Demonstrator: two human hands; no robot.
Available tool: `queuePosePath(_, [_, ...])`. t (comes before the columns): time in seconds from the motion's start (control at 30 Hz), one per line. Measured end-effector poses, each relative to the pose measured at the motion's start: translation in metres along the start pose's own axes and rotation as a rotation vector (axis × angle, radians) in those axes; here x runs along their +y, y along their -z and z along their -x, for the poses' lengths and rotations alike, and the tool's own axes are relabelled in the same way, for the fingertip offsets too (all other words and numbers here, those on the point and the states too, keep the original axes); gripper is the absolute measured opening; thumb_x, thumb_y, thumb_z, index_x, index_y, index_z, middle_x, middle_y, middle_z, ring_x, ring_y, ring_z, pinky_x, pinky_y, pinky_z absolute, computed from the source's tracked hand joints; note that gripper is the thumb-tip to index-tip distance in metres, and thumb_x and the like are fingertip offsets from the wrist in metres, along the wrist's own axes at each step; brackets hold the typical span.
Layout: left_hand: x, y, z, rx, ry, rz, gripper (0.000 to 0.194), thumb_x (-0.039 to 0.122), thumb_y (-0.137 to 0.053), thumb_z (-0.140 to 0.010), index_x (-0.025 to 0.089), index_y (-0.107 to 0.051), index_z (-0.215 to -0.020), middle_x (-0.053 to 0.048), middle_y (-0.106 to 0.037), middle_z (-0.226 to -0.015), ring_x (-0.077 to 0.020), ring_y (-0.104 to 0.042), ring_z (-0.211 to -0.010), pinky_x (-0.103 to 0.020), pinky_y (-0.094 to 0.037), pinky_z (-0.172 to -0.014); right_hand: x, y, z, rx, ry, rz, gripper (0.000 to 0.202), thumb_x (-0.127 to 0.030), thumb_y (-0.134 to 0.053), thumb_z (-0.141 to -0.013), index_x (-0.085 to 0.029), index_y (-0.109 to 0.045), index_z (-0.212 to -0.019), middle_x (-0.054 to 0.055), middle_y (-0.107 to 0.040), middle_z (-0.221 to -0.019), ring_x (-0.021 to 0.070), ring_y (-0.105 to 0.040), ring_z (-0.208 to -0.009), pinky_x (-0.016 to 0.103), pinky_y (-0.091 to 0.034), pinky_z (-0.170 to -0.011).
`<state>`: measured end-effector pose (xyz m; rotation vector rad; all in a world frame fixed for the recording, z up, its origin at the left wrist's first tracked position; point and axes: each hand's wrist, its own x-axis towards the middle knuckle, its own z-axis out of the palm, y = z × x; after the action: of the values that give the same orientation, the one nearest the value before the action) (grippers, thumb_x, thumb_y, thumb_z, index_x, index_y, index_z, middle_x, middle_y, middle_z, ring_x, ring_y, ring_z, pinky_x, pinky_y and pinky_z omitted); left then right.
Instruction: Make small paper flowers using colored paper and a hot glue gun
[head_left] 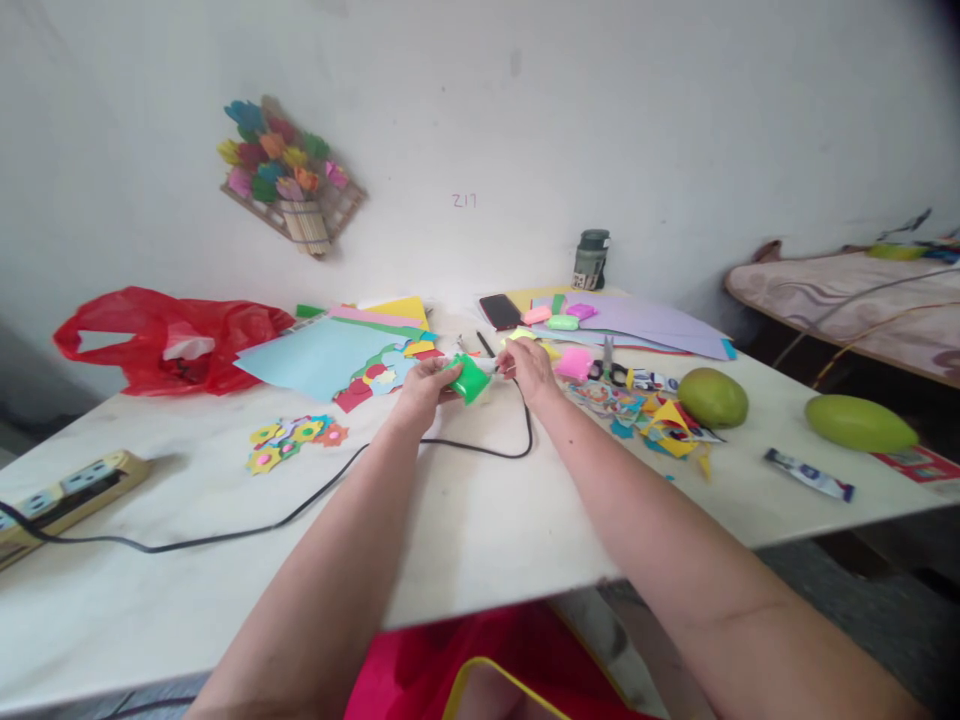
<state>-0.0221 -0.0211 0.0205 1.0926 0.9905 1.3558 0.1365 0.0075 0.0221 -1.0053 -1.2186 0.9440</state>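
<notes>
My left hand (425, 390) is closed on a small shiny packet of bright green clay (471, 380), above the middle of the table. My right hand (529, 368) is just to the right of it, thumb and fingers pinched together at the packet's whitish, see-through end. Its fingertips are too small to make out fully. A black cable (480, 447) runs beneath the hands. Several more clay packets lie beyond my right hand: a pink one (575, 363) near the wrist, and a light green one (562, 322) and a magenta one (582, 310) on the paper.
Paper flowers (307, 430) lie left, near a power strip (75, 490) and red plastic bag (180, 345). Coloured sheets (322, 355) spread behind. Scissors (609, 365), paper scraps (637, 410), a phone (500, 311), two green fruits (712, 397) and a glue tube (810, 474) are rightward.
</notes>
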Motion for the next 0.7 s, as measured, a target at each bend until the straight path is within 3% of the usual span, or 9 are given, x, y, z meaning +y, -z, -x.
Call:
queuePosePath(0.1, [0.001, 0.002, -0.002, 0.052, -0.028, 0.115, 0.035, 0.030, -0.077, -0.051, 0.015, -0.056, -0.074, 0.001, -0.061, -0.064, -0.0113, -0.058, -0.058, -0.025, -0.049, -0.055, -0.004, 0.004, 0.000, -0.074, 0.008, 0.088, 0.030, -0.037, -0.044, -0.076, -0.019, -0.044, -0.052, -0.002, -0.049, -0.045, 0.0080, -0.041, -0.038, 0.022, -0.035, -0.041])
queuePosePath(0.2, [0.001, 0.004, -0.003, 0.084, -0.044, 0.162, 0.031, 0.028, -0.074, -0.055, 0.015, -0.059, -0.079, 0.000, -0.062, -0.068, -0.0111, -0.058, -0.060, -0.025, -0.049, -0.058, -0.001, 0.005, -0.002, -0.086, 0.091, 0.228, 0.032, -0.040, -0.045, -0.077, -0.018, -0.051, -0.054, 0.000, -0.054, -0.047, 0.0084, -0.043, -0.038, 0.022, -0.037, -0.043])
queuePosePath(0.37, [-0.002, 0.004, -0.004, 0.085, -0.041, 0.219, 0.025, 0.025, -0.073, -0.058, 0.016, -0.062, -0.078, -0.001, -0.063, -0.072, -0.0124, -0.059, -0.064, -0.027, -0.050, -0.061, 0.009, 0.013, -0.014, 0.035, 0.105, 0.392, 0.019, -0.034, -0.055, -0.070, -0.018, -0.061, -0.062, 0.001, -0.063, -0.059, 0.0116, -0.053, -0.049, 0.023, -0.040, -0.050])
queuePosePath(0.57, [-0.007, 0.002, -0.005, 0.051, -0.024, 0.239, 0.026, 0.025, -0.075, -0.056, 0.017, -0.059, -0.075, -0.001, -0.062, -0.070, -0.0140, -0.059, -0.066, -0.030, -0.052, -0.062, 0.000, 0.034, -0.019, 0.252, 0.072, 0.736, 0.032, -0.039, -0.053, -0.075, -0.018, -0.057, -0.052, 0.009, -0.064, -0.067, 0.0218, -0.060, -0.075, 0.029, -0.041, -0.060])
queuePosePath(0.63, [-0.007, 0.002, -0.005, 0.046, -0.020, 0.240, 0.027, 0.025, -0.076, -0.055, 0.017, -0.056, -0.071, -0.001, -0.060, -0.068, -0.0138, -0.059, -0.065, -0.030, -0.052, -0.060, -0.003, 0.035, -0.018, 0.249, 0.099, 0.792, 0.019, -0.033, -0.058, -0.072, -0.017, -0.061, -0.061, 0.010, -0.066, -0.081, 0.0230, -0.059, -0.082, 0.031, -0.042, -0.064])
queuePosePath(0.7, [-0.007, 0.001, -0.005, 0.046, -0.021, 0.251, 0.029, 0.025, -0.076, -0.054, 0.017, -0.052, -0.068, 0.000, -0.059, -0.068, -0.0138, -0.058, -0.065, -0.029, -0.052, -0.059, -0.006, 0.031, -0.015, 0.158, 0.114, 0.731, 0.010, -0.027, -0.061, -0.069, -0.017, -0.062, -0.070, 0.009, -0.066, -0.088, 0.0206, -0.059, -0.081, 0.029, -0.042, -0.064])
